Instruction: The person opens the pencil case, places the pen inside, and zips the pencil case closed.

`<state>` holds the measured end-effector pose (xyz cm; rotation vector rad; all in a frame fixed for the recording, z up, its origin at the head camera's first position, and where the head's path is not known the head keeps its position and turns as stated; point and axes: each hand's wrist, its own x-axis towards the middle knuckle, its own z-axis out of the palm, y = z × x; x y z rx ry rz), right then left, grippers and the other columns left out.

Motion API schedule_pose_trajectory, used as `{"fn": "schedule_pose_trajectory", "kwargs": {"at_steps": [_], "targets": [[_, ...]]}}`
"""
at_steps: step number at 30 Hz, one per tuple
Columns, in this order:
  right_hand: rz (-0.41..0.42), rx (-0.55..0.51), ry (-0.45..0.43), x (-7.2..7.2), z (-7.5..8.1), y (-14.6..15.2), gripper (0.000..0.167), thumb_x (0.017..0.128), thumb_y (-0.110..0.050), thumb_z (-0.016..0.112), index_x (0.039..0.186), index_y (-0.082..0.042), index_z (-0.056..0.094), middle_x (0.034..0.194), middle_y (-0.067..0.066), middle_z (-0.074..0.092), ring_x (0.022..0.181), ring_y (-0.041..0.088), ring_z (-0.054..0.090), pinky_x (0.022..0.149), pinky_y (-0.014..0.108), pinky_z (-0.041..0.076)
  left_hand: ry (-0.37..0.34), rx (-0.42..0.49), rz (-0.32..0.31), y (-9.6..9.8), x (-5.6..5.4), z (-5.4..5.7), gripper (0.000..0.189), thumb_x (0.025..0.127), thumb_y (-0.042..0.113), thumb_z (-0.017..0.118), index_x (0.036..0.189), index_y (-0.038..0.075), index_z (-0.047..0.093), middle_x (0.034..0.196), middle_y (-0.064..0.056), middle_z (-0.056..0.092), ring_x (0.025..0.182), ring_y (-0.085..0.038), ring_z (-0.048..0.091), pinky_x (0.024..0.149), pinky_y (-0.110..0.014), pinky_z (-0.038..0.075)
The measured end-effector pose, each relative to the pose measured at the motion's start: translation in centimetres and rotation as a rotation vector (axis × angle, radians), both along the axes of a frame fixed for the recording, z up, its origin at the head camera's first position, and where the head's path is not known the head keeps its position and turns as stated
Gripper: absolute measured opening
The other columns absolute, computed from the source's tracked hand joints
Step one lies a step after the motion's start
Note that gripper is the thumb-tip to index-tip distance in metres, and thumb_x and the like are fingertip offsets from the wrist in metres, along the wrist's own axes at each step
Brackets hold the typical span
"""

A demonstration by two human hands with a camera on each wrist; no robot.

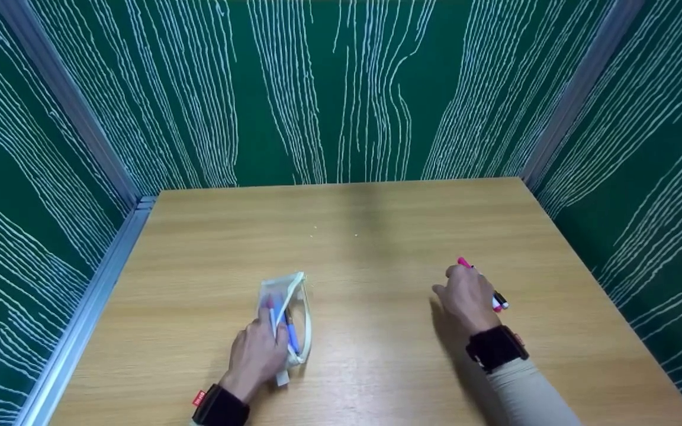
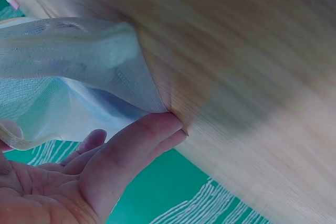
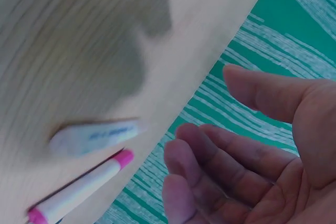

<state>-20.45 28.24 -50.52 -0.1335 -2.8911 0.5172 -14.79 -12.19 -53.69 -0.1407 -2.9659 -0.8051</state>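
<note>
A translucent mesh zip pouch (image 1: 301, 296) with pale trim stands on the table, its mouth gaping. Inside it shows a blue pen (image 1: 292, 335) among other pens. My left hand (image 1: 258, 352) holds the pouch by its near left side; in the left wrist view the fingers (image 2: 131, 145) lie along the mesh. On the right, my right hand (image 1: 466, 296) hovers over the markers, fingers loosely bent and nothing between them. Partly hidden below it are a pink-ended white marker (image 3: 79, 190) and a black-ended marker (image 1: 501, 299). A blurred white item with blue print (image 3: 97, 137) lies beside the pink-ended one.
The wooden table (image 1: 228, 236) is bounded by green panels (image 1: 329, 118) with white streaky lines at the back and both sides. A metal rail (image 1: 89, 307) runs along its left edge. A few tiny white specks (image 1: 356, 235) lie toward the back.
</note>
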Motion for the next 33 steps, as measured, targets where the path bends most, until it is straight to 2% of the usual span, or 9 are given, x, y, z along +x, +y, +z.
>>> {"fn": "schedule_pose_trajectory", "kwargs": {"at_steps": [2, 5, 8, 16, 25, 33], "targets": [[-0.019, 0.005, -0.016, 0.0, 0.0, 0.7, 0.028, 0.081, -0.021, 0.081, 0.068, -0.005, 0.062, 0.07, 0.015, 0.065, 0.063, 0.034, 0.063, 0.056, 0.051, 0.048, 0.002, 0.0, -0.001, 0.0, 0.0, 0.0, 0.06, 0.103, 0.027, 0.051, 0.148, -0.01, 0.039, 0.076, -0.008, 0.057, 0.059, -0.021, 0.053, 0.056, -0.039, 0.047], [-0.05, 0.023, -0.053, -0.1, -0.2, 1.5, 0.034, 0.082, -0.021, 0.078, 0.062, -0.009, 0.053, 0.064, 0.011, 0.058, 0.058, 0.031, 0.058, 0.05, 0.048, 0.045, 0.003, 0.002, 0.0, 0.0, 0.0, 0.0, 0.057, 0.103, 0.028, 0.051, 0.145, -0.009, 0.042, 0.076, -0.008, 0.057, 0.059, -0.022, 0.053, 0.055, -0.039, 0.047], [-0.074, 0.038, -0.084, -0.1, -0.5, 2.1, 0.032, 0.081, -0.02, 0.076, 0.063, -0.008, 0.053, 0.065, 0.011, 0.056, 0.058, 0.029, 0.056, 0.048, 0.045, 0.043, 0.004, 0.008, 0.0, 0.0, -0.1, 0.0, 0.054, 0.103, 0.028, 0.05, 0.142, -0.009, 0.044, 0.076, -0.008, 0.056, 0.059, -0.022, 0.053, 0.056, -0.039, 0.046], [-0.103, 0.058, -0.154, -0.1, -1.4, 2.8, 0.022, 0.079, -0.013, 0.072, 0.071, -0.004, 0.054, 0.065, 0.011, 0.056, 0.057, 0.027, 0.055, 0.045, 0.043, 0.044, 0.039, 0.014, -0.008, 0.0, 0.1, -0.1, 0.059, 0.102, 0.025, 0.051, 0.147, -0.011, 0.04, 0.072, -0.007, 0.057, 0.058, -0.019, 0.054, 0.055, -0.037, 0.046], [-0.107, 0.059, -0.178, -0.2, -2.2, 3.2, 0.01, 0.082, -0.002, 0.061, 0.075, 0.0, 0.055, 0.071, 0.019, 0.059, 0.063, 0.035, 0.062, 0.048, 0.05, 0.048, 0.004, 0.037, -0.006, 0.0, 0.0, 0.0, 0.06, 0.102, 0.027, 0.05, 0.149, -0.009, 0.038, 0.071, -0.006, 0.055, 0.054, -0.018, 0.05, 0.052, -0.034, 0.044], [-0.085, 0.028, -0.165, -0.3, -2.3, 3.0, 0.013, 0.084, 0.002, 0.058, 0.071, -0.001, 0.055, 0.07, 0.019, 0.06, 0.062, 0.033, 0.06, 0.05, 0.049, 0.048, 0.002, 0.048, -0.001, 0.0, 0.0, 0.0, 0.059, 0.103, 0.027, 0.05, 0.147, -0.009, 0.039, 0.069, -0.005, 0.053, 0.052, -0.017, 0.049, 0.049, -0.033, 0.043]]}}
